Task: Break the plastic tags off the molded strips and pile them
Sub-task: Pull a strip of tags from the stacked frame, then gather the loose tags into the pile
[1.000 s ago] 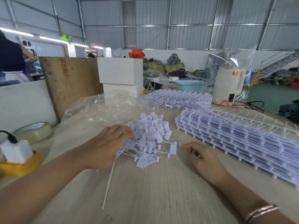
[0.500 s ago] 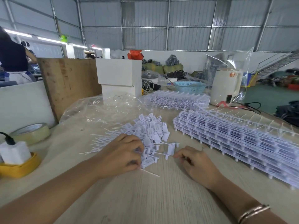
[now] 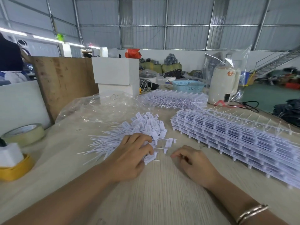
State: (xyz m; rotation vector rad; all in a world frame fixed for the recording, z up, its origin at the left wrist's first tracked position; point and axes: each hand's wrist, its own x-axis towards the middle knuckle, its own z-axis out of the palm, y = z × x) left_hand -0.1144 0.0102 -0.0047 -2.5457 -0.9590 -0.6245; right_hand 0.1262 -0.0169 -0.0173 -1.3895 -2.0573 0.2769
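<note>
My left hand (image 3: 129, 157) gripped the pile of loose tags (image 3: 142, 127), while my right hand (image 3: 194, 163) rested beside it, curled and apparently empty.

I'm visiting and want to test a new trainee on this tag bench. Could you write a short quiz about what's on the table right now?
1. True or false: the left hand rests on the loose tags.
2. Which lies on the right of the table? A) tape roll B) stacked strips C) wooden board
3. Fill in: behind the far strips stands a blue ____.

Key: 1 true. 2 B, the stacked strips; the tape roll and wooden board are on the left. 3 basket.
</note>
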